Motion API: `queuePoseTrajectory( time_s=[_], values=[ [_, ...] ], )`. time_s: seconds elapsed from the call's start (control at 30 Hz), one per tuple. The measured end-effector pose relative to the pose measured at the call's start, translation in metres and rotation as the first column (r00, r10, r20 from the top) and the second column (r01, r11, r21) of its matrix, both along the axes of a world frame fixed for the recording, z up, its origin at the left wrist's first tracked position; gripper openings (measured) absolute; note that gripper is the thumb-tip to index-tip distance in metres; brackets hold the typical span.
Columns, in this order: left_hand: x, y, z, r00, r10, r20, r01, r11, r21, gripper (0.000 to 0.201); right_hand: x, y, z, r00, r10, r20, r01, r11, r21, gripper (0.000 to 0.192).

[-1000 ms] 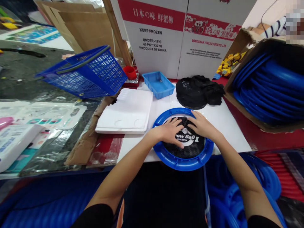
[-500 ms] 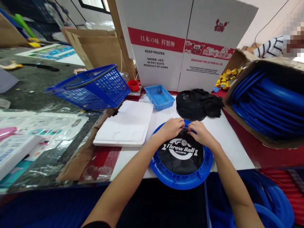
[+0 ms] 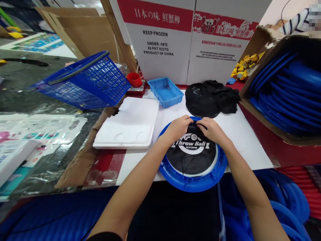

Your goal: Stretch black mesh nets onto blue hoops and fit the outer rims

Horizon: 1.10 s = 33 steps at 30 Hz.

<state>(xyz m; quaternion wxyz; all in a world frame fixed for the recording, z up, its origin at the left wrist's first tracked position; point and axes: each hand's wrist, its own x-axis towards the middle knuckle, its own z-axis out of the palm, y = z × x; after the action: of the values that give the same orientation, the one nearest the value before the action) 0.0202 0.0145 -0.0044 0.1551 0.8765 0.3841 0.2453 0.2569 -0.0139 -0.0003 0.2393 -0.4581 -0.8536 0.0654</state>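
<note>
A blue plastic ring lies flat at the front edge of the white table top, overhanging it a little. A black mesh net printed "Throw Ball" in white lies inside the ring. My left hand and my right hand sit side by side at the ring's far rim, their fingertips pinching the net's far edge against the rim. A bare white gap shows between net and ring at the near right.
A heap of black nets lies just beyond the ring. A small blue tray, a white foam slab, a red cup and a tilted blue basket stand to the left. A carton of blue rings is at right.
A second ago both hands lay flat on the middle of the net. They have slid to its far edge and now pinch it at the rim, uncovering the printed logo.
</note>
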Motion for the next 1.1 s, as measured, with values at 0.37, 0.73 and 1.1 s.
queuePoseTrajectory(
  time_s=[0.37, 0.73, 1.1],
  values=[
    [0.001, 0.000, 0.000, 0.994, 0.090, -0.057, -0.091, 0.996, -0.004, 0.040, -0.007, 0.002, -0.002, 0.998, -0.060, -0.011, 0.060, 0.997, -0.048, 0.034],
    [0.001, 0.000, 0.003, 0.985, 0.090, -0.149, -0.094, 0.995, -0.019, 0.043, -0.007, 0.011, -0.003, 0.989, -0.072, -0.128, 0.061, 0.994, -0.089, 0.031],
    [0.003, -0.003, 0.007, 0.972, 0.122, -0.199, -0.126, 0.992, -0.004, 0.043, -0.006, 0.014, -0.012, 0.989, -0.064, -0.137, 0.066, 0.998, 0.006, 0.031]
  ],
)
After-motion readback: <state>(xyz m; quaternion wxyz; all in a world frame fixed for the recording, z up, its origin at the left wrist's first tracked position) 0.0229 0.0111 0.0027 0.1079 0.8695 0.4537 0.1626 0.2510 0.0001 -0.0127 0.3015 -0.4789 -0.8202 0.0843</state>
